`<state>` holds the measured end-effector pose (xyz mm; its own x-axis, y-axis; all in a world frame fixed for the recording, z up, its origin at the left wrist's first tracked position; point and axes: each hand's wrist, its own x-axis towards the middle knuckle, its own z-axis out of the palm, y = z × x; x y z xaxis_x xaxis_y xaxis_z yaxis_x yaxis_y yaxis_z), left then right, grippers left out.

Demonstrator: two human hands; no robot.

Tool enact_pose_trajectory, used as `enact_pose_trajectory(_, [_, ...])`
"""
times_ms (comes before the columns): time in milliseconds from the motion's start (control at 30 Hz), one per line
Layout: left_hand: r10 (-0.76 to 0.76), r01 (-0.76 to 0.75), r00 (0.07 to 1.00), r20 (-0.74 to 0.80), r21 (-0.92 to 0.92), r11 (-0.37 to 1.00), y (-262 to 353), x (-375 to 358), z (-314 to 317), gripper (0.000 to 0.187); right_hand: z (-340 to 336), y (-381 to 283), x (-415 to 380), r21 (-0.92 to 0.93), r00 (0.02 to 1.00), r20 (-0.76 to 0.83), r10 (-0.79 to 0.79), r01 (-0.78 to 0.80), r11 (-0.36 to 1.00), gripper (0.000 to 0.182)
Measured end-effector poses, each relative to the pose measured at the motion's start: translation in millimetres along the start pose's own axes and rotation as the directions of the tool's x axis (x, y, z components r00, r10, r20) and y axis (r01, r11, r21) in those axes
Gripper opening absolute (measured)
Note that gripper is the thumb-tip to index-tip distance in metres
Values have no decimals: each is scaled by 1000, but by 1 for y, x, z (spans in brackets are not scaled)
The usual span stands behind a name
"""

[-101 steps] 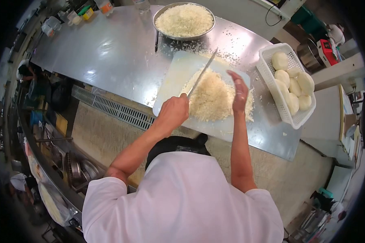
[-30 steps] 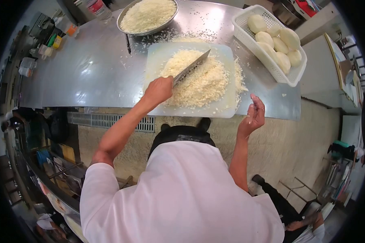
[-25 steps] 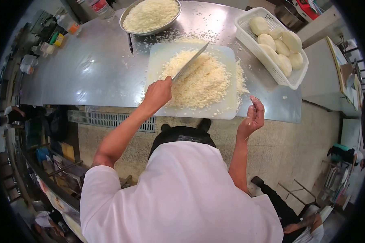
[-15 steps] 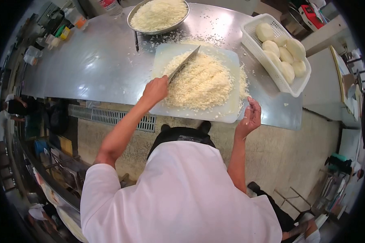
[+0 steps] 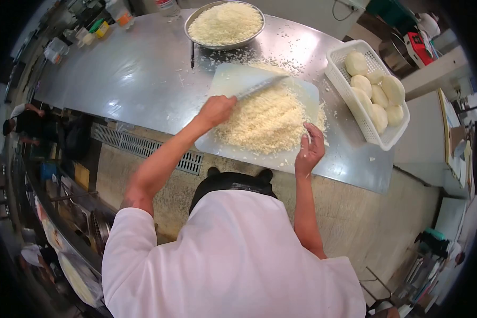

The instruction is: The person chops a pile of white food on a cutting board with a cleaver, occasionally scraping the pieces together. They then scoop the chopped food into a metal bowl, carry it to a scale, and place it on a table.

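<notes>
My left hand (image 5: 217,110) is closed around the handle of a kitchen knife. The broad blade (image 5: 262,87) points away to the right, blurred, over the far edge of a heap of finely chopped pale vegetable (image 5: 267,122). Beneath the heap lies a white cutting board (image 5: 228,77), its far left corner bare. At the heap's near right side, my right hand (image 5: 310,150) has its fingers apart and holds nothing. Small white bits stick to its skin.
Behind the board stands a metal bowl (image 5: 225,45) heaped with chopped pieces. A white basket (image 5: 350,87) of peeled round vegetables (image 5: 379,95) is at the right. Loose bits dot the steel table (image 5: 132,85). Bottles and small containers (image 5: 98,26) line its far left.
The knife has swung to a flatter angle along the far side of the heap, baring the board's far left part. My right hand has come inward to the heap. The view has shifted slightly.
</notes>
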<state>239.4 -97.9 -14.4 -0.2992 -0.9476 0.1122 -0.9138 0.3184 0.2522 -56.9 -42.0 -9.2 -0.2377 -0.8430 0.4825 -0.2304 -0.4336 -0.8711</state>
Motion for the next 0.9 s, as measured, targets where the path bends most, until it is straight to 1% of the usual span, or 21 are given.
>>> enact_pose_trajectory(33, [9,-9,1000,29,-12,1000,6,-3,-4,11,7,2,6,-1,999,41,-16,17,1000,26])
enact_pose_trajectory(67, [19,-18,998,55,-26,1000,10,-6,-9,11,12,5,14,-73,994,104,-43,51,996,26])
enact_pose_trajectory(100, [3,-2,999,45,-23,1000,13,-12,-17,11,15,6,23,-63,992,119,-51,59,996,26])
enact_pose_trajectory(167, [-74,74,997,24,-32,997,10,-29,-34,10,22,8,41,-107,985,171,-28,47,993,25])
enact_pose_trajectory(200, [-89,89,996,21,-25,996,5,-38,-37,10,23,12,49,-86,985,167,-36,51,995,26])
enact_pose_trajectory(267, [-307,307,951,-31,14,951,1,-57,-36,10,25,19,63,-45,980,188,-60,69,997,26])
enact_pose_trajectory(300, [-323,323,946,-33,16,946,5,-64,-26,10,26,20,68,-17,977,196,-82,87,996,26])
enact_pose_trajectory(367, [-498,499,867,-34,54,865,20,-80,-1,10,33,18,74,-16,967,237,-94,101,995,26])
enact_pose_trajectory(433, [-464,466,879,-112,-12,885,63,-83,13,12,44,15,74,7,935,333,-120,125,992,26])
enact_pose_trajectory(467, [-430,429,899,-86,-35,903,80,-77,14,12,51,17,73,23,922,366,-127,127,992,27])
enact_pose_trajectory(500, [-449,447,890,-86,-41,894,87,-74,10,12,57,15,72,29,914,385,-127,126,992,27])
enact_pose_trajectory(567, [-493,490,870,-27,-63,869,93,-67,4,10,64,10,72,36,857,506,-98,93,995,28])
enact_pose_trajectory(600, [-467,467,876,-120,-26,884,82,-74,4,11,65,5,75,28,836,541,-95,95,995,29])
enact_pose_trajectory(633, [-473,473,874,-113,-27,881,80,-86,-4,11,64,7,77,27,833,546,-89,88,996,29])
enact_pose_trajectory(700, [-608,525,766,-207,-345,778,77,-111,-22,18,62,12,84,18,809,573,-134,151,988,29])
enact_pose_trajectory(733, [-734,607,677,-40,-533,589,78,-126,-28,21,61,12,86,18,810,572,-127,143,990,29])
enact_pose_trajectory(767, [-801,661,578,156,-665,347,82,-143,-32,25,58,12,88,6,804,585,-102,121,993,30])
enact_pose_trajectory(833, [-818,568,504,279,-820,70,84,-178,-8,23,51,16,86,-16,799,598,-64,91,996,31])
enact_pose_trajectory(867, [-815,573,504,285,-817,69,94,-185,4,23,50,17,83,-29,790,607,-85,129,991,32])
enact_pose_trajectory(900, [-813,503,473,341,-861,-68,105,-189,16,22,51,17,78,-42,780,617,-107,168,985,33])
